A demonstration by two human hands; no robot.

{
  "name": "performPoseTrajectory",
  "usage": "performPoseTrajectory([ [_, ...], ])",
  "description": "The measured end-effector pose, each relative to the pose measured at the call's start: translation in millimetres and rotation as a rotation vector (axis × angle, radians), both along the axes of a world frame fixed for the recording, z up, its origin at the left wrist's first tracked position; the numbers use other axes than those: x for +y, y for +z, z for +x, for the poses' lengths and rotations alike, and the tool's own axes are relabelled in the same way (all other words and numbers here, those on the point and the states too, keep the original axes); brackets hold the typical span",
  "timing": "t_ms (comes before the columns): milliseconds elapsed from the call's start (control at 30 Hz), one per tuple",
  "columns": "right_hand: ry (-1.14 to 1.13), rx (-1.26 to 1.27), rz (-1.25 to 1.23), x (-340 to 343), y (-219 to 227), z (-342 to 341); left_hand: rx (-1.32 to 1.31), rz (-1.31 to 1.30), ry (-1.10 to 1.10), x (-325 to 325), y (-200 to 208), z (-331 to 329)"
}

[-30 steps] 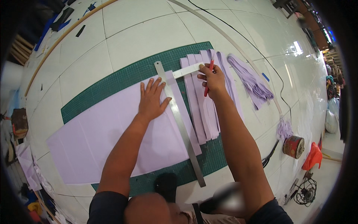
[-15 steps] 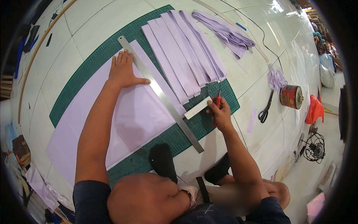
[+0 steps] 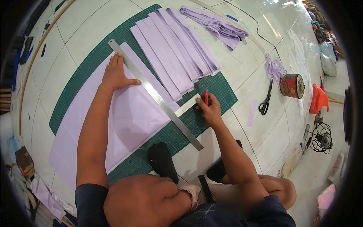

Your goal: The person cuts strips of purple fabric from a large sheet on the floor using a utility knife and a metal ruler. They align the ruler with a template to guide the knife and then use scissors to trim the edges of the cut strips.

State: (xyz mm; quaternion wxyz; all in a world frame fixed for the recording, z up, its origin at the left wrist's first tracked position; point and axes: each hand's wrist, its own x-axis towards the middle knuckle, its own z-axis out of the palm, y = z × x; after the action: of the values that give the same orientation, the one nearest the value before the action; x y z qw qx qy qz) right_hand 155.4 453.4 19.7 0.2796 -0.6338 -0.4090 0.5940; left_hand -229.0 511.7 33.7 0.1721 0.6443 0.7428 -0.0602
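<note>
My left hand (image 3: 116,77) lies with fingers spread on a folded sheet of lilac fabric (image 3: 130,109), its fingertips and thumb against a long metal ruler (image 3: 155,97). The ruler runs diagonally over the fabric, leaving a narrow margin of cloth on its right. My right hand (image 3: 211,111) pinches a short white ruler-like strip (image 3: 187,104), whose far end meets the metal ruler's right edge near the fabric's corner. A slim red tool, apparently a cutter (image 3: 206,98), is also gripped upright in that hand. Under everything lies a green gridded cutting mat (image 3: 87,68).
Several folded lilac fabric strips (image 3: 172,49) lie on the mat's far side, with a gathered bundle (image 3: 215,23) beyond. To the right are black-handled scissors (image 3: 264,106), a round tin (image 3: 292,86), a red plastic bag (image 3: 318,99) and a small fan (image 3: 321,138).
My right hand has shifted slightly left, bringing the white strip's end up against the metal ruler. My left hand stays pressed in place. The whole view has shifted a little.
</note>
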Motion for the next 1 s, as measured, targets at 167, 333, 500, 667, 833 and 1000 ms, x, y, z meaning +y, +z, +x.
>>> performPoseTrajectory([
  [167, 0.027, -0.003, -0.019, 2, -1, 3, -0.019, -0.005, 0.007, 2, -4, -1],
  [333, 0.058, -0.019, -0.054, 4, -2, 5, -0.011, -0.007, 0.019, 1, -5, -2],
  [500, 0.045, -0.003, -0.024, 4, -3, 6, -0.013, 0.002, 0.019, 1, -6, 0],
  [667, 0.065, -0.035, -0.017, 6, -2, 8, -0.021, -0.012, 0.022, 3, -6, 1],
  [833, 0.070, -0.038, -0.040, 5, 1, 0, -0.001, -0.061, 0.060, 2, -2, 1],
  [1000, -0.092, -0.282, 0.229, 18, -16, 36, 0.115, -0.143, 0.059, 9, 4, 14],
])
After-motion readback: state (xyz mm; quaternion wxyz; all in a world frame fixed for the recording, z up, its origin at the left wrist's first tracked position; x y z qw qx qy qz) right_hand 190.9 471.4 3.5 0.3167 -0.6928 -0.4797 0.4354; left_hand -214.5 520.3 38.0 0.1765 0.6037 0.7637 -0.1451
